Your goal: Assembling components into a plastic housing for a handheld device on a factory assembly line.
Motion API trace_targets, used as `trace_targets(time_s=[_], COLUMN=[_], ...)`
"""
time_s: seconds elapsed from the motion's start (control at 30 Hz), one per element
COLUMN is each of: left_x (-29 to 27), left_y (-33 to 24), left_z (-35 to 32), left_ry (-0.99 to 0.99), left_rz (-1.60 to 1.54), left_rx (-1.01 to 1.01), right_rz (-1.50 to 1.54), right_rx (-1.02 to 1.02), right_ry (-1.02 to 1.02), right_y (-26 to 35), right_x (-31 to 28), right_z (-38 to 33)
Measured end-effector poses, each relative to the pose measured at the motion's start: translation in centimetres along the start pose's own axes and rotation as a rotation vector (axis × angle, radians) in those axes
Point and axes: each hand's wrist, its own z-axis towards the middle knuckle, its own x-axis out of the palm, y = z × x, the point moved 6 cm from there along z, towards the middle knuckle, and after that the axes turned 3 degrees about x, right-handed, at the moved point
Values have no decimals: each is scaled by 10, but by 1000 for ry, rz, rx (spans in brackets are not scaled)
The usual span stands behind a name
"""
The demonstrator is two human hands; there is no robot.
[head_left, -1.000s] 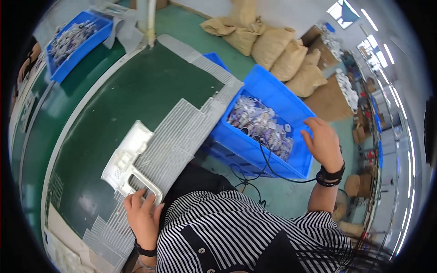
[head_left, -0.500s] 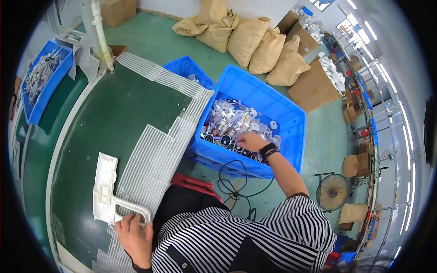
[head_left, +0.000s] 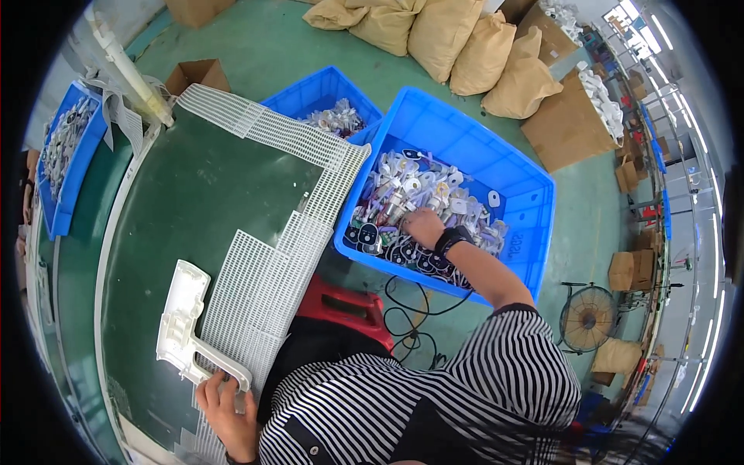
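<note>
A white plastic housing with a loop handle [head_left: 180, 325], like half of an appliance shell, lies on the green worktop [head_left: 209, 182] at the left. My left hand [head_left: 232, 415] has its fingers curled over the lower end of that handle. To the right, my right hand [head_left: 425, 227] reaches into a large blue crate [head_left: 473, 139] filled with small assembled parts [head_left: 403, 190]: white plastic pieces, metal cylinders and black round-faced panels. Its fingers are closed down among the parts, and whatever they grip is hidden.
White slotted mats [head_left: 252, 287] edge the worktop. A smaller blue bin [head_left: 310, 93] stands behind the crate; another blue bin [head_left: 71, 155] sits far left. Below are a red stool [head_left: 341, 306], a black cable [head_left: 415, 333] and a floor fan [head_left: 589, 318]. Sacks [head_left: 442, 35] line the back.
My right hand stays among the crate's parts, its fingers now lower in them. The white housing has turned and tilted slightly under my left hand. The whole view has shifted a little.
</note>
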Motion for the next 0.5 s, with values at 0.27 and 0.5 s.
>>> trace_targets(time_s=[0.27,0.5], left_x=[3,-5], left_y=[-16,3], left_z=[7,-24], left_ry=[-41,-116], left_rz=[8,11], left_rx=[65,31], right_rz=[1239,1495], right_rx=[539,150], right_ry=[-700,-1032], right_y=[-88,-69], right_x=[-137,-324], right_z=[-48,-41])
